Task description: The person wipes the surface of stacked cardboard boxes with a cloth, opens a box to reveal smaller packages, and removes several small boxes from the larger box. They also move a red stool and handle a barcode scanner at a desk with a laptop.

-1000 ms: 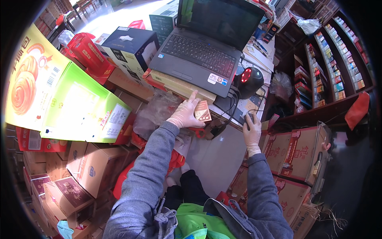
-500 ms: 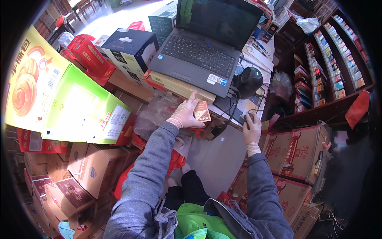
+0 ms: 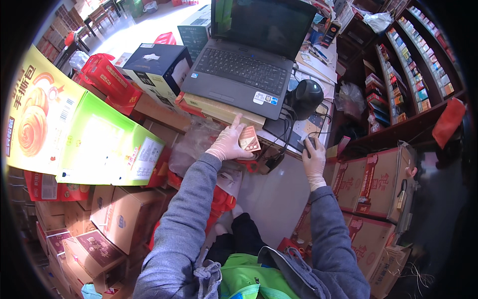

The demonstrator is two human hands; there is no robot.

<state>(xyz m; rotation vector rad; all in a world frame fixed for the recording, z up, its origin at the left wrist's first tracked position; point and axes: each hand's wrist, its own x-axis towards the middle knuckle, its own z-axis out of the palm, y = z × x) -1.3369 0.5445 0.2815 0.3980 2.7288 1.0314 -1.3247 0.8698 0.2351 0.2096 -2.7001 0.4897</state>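
My left hand (image 3: 227,143), in a pale glove, holds a small brown-orange box (image 3: 249,139) just below the front edge of the open grey laptop (image 3: 244,74), index finger pointing up. My right hand (image 3: 313,158), also gloved, rests on a dark computer mouse (image 3: 309,143) at the desk's right edge. Between the hands, a black dome-shaped scanner (image 3: 307,96) stands with cables running down from it. Both forearms wear grey sleeves.
Large yellow and green cartons (image 3: 74,129) and brown boxes (image 3: 114,219) crowd the left. A dark blue box (image 3: 159,67) and red packs (image 3: 107,79) sit beside the laptop. Brown cartons (image 3: 373,179) stack at right under shelves of small goods (image 3: 408,65).
The scanner's red light, lit one second ago, is off now. Both hands stay where they were, the left still holding the small box.
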